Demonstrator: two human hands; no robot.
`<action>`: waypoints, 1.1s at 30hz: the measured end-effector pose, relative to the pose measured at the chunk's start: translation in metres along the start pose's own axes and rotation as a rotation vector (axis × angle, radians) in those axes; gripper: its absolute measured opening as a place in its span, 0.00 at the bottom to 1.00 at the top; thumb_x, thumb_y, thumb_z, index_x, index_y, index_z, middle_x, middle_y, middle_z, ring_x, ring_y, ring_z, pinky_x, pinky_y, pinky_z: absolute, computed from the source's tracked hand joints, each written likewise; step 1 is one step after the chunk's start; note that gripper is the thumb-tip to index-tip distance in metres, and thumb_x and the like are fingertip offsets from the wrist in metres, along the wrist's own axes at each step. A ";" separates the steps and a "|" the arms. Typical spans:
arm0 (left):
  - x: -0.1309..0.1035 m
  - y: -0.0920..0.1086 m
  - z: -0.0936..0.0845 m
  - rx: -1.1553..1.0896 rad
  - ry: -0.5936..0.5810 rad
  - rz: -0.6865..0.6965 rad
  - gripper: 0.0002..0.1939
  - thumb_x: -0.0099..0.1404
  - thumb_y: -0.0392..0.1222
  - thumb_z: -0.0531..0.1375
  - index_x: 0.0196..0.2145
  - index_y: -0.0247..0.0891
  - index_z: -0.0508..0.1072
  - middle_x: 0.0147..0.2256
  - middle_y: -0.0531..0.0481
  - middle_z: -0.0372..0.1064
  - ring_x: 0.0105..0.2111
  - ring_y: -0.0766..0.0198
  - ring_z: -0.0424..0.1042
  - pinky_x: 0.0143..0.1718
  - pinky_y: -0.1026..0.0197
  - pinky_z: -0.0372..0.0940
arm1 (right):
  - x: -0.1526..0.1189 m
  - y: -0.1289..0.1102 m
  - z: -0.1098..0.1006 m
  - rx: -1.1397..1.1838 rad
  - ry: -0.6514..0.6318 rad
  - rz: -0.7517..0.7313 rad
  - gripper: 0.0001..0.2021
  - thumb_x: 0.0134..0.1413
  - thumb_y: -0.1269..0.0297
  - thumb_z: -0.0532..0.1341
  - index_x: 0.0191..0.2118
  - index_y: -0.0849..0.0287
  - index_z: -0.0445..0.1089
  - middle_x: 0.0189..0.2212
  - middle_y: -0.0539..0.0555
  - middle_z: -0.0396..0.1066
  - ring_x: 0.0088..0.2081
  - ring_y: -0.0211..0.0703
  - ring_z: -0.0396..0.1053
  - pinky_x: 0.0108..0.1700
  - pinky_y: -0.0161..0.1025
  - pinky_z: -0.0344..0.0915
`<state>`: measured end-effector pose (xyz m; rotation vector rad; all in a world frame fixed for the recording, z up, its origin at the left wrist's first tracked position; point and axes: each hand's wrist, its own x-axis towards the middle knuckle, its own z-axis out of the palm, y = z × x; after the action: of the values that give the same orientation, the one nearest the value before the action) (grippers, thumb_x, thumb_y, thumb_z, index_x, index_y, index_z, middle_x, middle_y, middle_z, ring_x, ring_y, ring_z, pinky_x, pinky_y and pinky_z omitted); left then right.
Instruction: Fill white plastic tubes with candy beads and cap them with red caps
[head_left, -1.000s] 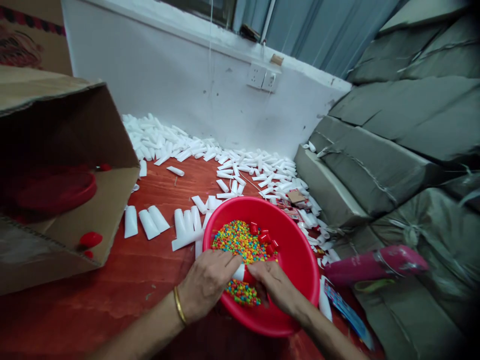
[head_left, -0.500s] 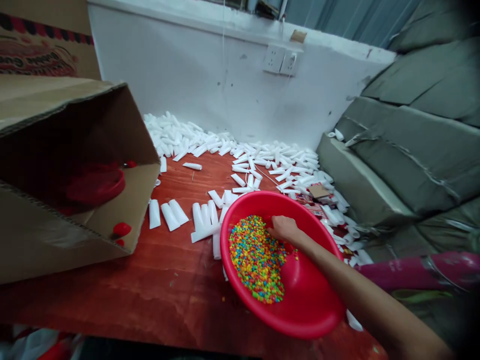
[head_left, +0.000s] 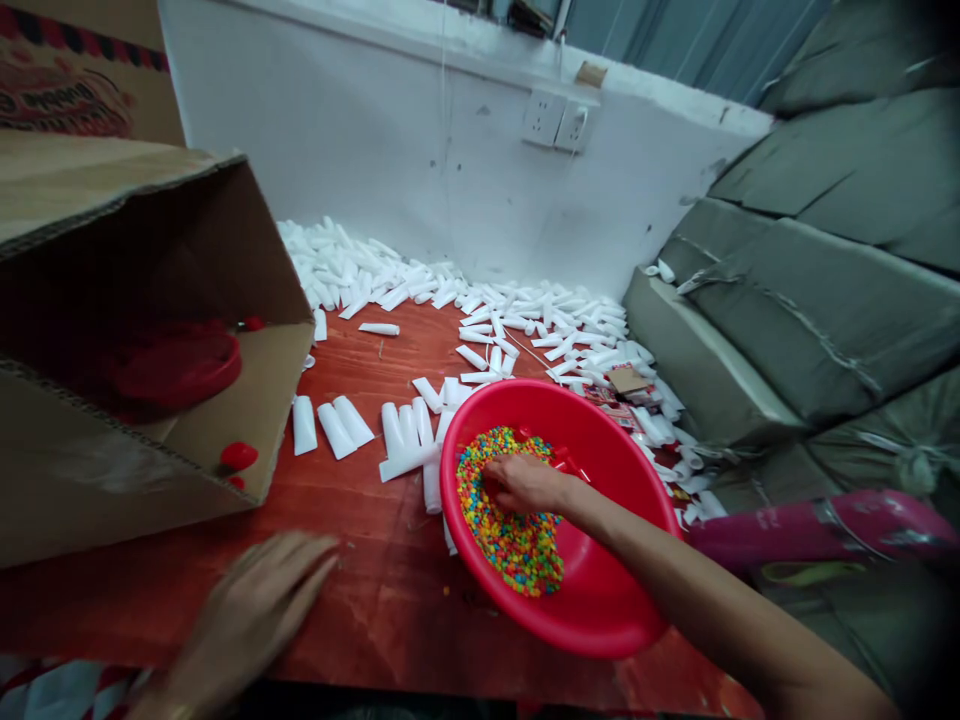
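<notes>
A red plastic basin (head_left: 607, 640) stands on the red-brown table, tilted in my view. Small multicoloured candies (head_left: 529, 570) lie heaped along its left side. My right hand (head_left: 521, 482) is down in this heap, its fingers curled among the candies and their tips hidden. Just behind the wrist, small red pieces (head_left: 570, 465) lie inside the basin; their kind is unclear. My left hand (head_left: 262, 590), smeared by motion, hovers over or touches the table's front left part. Its fingers are stretched out and nothing shows in them. White empty tubes (head_left: 405, 440) lie left of the basin.
An open cardboard box (head_left: 285, 350) lies on its side at left, with a red round object (head_left: 187, 365) and small red pieces inside. Many white tubes (head_left: 345, 265) are piled along the wall. Wrapped grey-green bales (head_left: 832, 290) and a magenta pipe-like object (head_left: 787, 530) are at right.
My right hand has moved left and down into the candy heap from the back of the basin. My left hand has come into view at the lower left.
</notes>
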<state>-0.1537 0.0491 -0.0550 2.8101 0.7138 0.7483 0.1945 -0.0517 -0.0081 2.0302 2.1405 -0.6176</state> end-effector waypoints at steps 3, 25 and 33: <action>0.070 0.026 0.026 0.036 -0.108 -0.001 0.14 0.67 0.41 0.47 0.44 0.38 0.68 0.37 0.45 0.68 0.39 0.58 0.67 0.41 0.56 0.62 | -0.003 -0.005 0.005 0.110 0.009 -0.061 0.07 0.49 0.68 0.60 0.36 0.60 0.66 0.34 0.52 0.69 0.33 0.38 0.66 0.34 0.32 0.60; 0.137 0.109 -0.019 -0.536 -0.299 0.071 0.17 0.65 0.43 0.48 0.51 0.43 0.63 0.39 0.48 0.66 0.38 0.61 0.66 0.39 0.59 0.62 | -0.062 -0.024 -0.003 1.144 0.703 -0.059 0.14 0.41 0.64 0.66 0.36 0.58 0.63 0.24 0.46 0.61 0.23 0.32 0.58 0.25 0.31 0.56; 0.137 0.113 -0.014 -0.481 -0.390 0.039 0.17 0.63 0.40 0.49 0.49 0.41 0.65 0.37 0.48 0.67 0.37 0.59 0.67 0.37 0.57 0.62 | -0.074 -0.031 -0.013 0.681 0.765 -0.196 0.12 0.50 0.63 0.61 0.41 0.59 0.66 0.35 0.54 0.67 0.30 0.36 0.63 0.32 0.35 0.61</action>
<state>-0.0095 0.0166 0.0453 2.4198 0.3541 0.3017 0.1729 -0.1162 0.0371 2.7675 2.8670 -0.7604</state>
